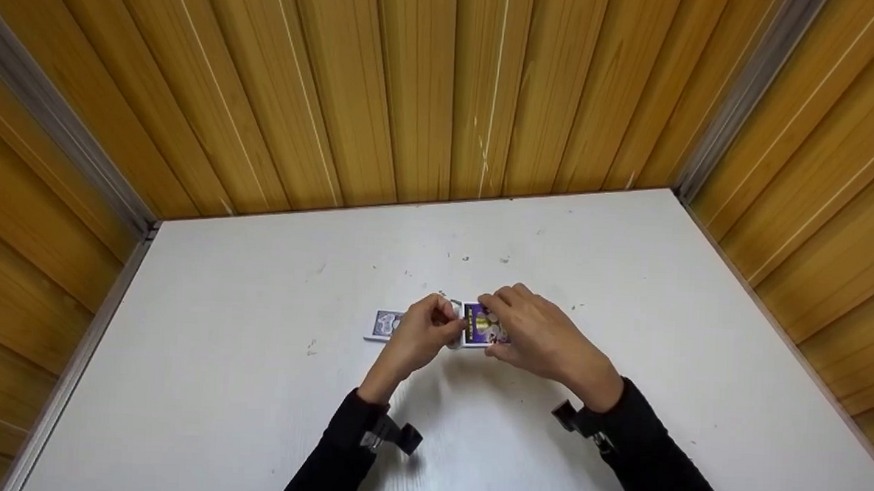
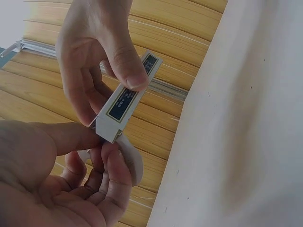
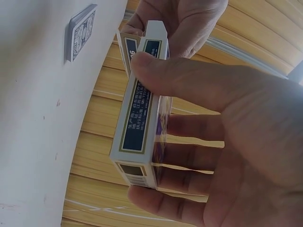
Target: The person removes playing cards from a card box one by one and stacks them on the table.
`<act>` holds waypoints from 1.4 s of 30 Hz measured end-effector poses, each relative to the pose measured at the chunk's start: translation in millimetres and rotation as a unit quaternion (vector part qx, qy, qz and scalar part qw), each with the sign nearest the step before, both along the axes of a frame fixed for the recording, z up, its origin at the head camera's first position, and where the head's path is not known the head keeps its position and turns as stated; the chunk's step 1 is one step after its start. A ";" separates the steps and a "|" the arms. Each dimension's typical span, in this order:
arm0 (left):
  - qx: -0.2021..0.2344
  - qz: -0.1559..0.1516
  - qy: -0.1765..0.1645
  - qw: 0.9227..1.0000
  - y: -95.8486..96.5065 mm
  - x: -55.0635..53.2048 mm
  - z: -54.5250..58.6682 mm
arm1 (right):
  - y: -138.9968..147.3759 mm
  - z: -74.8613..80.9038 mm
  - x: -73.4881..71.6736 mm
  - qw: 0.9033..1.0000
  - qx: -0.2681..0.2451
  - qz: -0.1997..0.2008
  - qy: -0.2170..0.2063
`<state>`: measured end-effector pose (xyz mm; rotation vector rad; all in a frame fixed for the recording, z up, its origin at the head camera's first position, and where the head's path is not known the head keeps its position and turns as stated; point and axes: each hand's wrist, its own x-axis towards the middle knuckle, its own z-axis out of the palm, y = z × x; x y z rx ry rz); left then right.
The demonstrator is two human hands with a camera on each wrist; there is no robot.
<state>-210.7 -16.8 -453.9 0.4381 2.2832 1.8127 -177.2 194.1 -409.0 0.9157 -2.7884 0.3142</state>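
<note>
A small card box (image 1: 481, 327) with a purple and yellow picture on its face is held above the white table. My right hand (image 1: 543, 340) grips it along its edges, the thumb on one narrow printed side and the fingers on the opposite side. With thumb and fingertips, my left hand (image 1: 414, 340) pinches the box's left end, where a pale flap (image 2: 133, 158) bends outward in the left wrist view. Inside the box cannot be seen. A deck of playing cards (image 3: 83, 33), patterned backs up, lies on the table, partly behind my left hand in the head view.
The white table (image 1: 254, 385) carries small dark marks and scuffs. Wood-look panels (image 1: 414, 89) wall it in at the back and both sides, with grey metal posts (image 1: 731, 96) in the corners. A camera mount (image 1: 399, 436) sticks out from the left wrist.
</note>
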 end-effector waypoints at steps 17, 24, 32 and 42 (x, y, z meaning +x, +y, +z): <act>-0.021 0.010 0.058 0.998 -6.5 -4.1 5.9 | 5.6 -0.6 -5.7 1.000 0.004 -0.014 -0.011; -0.096 0.058 0.138 0.984 -12.6 -5.2 8.7 | 10.5 0.1 -8.0 0.999 -0.002 -0.031 -0.015; -0.136 0.013 0.219 0.966 -16.9 -4.3 5.5 | 10.5 0.3 -9.2 0.999 -0.001 -0.033 -0.026; -0.245 -0.042 0.338 0.908 -23.2 -6.4 2.9 | 12.2 -0.3 -10.2 0.999 0.004 -0.035 -0.024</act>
